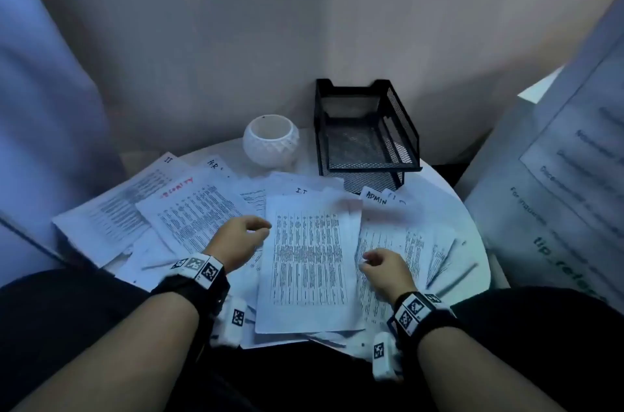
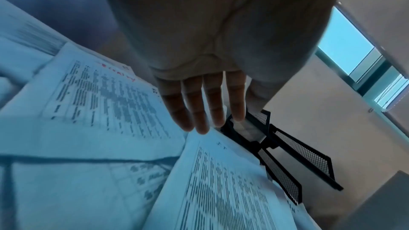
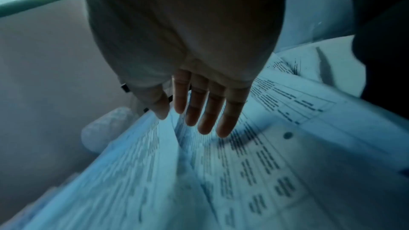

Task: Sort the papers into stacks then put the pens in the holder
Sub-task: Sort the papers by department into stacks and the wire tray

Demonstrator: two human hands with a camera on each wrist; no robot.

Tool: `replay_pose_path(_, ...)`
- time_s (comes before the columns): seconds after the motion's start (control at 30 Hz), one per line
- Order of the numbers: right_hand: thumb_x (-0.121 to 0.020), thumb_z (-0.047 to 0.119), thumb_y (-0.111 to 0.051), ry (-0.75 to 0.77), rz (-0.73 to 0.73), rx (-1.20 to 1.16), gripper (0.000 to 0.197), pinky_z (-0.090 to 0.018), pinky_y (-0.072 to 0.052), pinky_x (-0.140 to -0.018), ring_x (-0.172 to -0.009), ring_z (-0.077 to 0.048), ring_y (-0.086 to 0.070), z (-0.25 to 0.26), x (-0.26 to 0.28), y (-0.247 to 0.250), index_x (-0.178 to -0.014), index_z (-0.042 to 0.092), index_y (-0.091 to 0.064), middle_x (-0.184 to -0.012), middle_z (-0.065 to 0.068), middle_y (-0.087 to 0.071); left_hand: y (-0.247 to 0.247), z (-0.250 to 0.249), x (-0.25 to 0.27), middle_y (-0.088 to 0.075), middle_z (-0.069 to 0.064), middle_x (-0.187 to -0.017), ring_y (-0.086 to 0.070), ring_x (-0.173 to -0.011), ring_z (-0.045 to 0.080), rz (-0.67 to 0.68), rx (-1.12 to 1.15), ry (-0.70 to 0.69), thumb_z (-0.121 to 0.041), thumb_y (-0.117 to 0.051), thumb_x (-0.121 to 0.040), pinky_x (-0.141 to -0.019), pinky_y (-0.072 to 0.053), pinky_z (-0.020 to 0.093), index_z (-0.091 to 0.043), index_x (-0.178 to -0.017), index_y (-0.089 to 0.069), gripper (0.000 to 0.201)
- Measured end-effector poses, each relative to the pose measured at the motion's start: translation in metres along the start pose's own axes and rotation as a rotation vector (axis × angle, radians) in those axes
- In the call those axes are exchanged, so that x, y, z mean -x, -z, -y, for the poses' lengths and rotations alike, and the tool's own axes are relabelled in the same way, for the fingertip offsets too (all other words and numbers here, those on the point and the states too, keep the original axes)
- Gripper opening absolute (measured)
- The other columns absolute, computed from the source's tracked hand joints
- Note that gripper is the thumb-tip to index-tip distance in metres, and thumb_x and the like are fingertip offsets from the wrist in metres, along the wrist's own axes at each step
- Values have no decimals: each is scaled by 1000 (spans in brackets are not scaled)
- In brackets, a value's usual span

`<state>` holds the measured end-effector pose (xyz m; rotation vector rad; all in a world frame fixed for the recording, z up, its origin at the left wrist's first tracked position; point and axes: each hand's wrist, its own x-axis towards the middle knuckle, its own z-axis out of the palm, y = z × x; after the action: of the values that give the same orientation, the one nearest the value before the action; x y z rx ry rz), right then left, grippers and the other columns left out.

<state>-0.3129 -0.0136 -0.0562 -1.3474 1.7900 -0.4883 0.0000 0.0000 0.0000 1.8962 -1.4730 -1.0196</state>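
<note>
Hands: my left hand (image 1: 236,239) and right hand (image 1: 385,268) hover slack-fingered, gripping nothing, flanking one white printed table sheet (image 1: 309,263). Behind that sheet I read "ADMIN" (image 1: 376,198), "IT", "HR" on loose pages, before one black mesh tray (image 1: 363,134) and one white faceted pot (image 1: 271,140).

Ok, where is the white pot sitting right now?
In the head view the white pot stands at the back of the round table, just left of the black mesh tray and behind the scattered papers.

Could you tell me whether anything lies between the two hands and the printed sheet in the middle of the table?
Nothing visible does. The left hand is at the left edge of the central sheet and the right hand at its right edge, both open with no grip on it, and only other loose papers lie around and under it.
</note>
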Motion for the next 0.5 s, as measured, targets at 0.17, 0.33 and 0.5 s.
replay_pose_path(0.17, -88, 33, -75, -71, 74, 38, 44, -22, -46, -54, -79, -15, -65, 3, 1, -6, -125, 22, -55, -115, -4, -67, -20, 10, 21, -70, -10, -125, -66, -113, 12, 34, -86, 60, -32, -64, -99, -107, -49, 40, -36, -113, -71, 16)
replay_pose_path(0.33, -84, 8, -75, -118, 129, 68, 27, -40, -63, -67, -80, -24, -71, 6, 1, -11, -99, 17, -55, -98, -7, -63, -29, 3, 26, -71, -9, -118, -66, -111, 12, -4, -64, 70, -30, -65, -98, -102, -51, 36, -33, -111, -73, 16)
replay_pose_path(0.5, -89, 8, -67, -75, 32, -17, 19, -27, -55, -53, -76, -20, -72, 15, -4, -3, -106, 16, -62, -94, -7, -69, -26, 20, 24, -75, -4, -115, -69, -101, 11, -98, -53, 103, -25, -66, -96, -94, -54, 37, -35, -101, -71, 12)
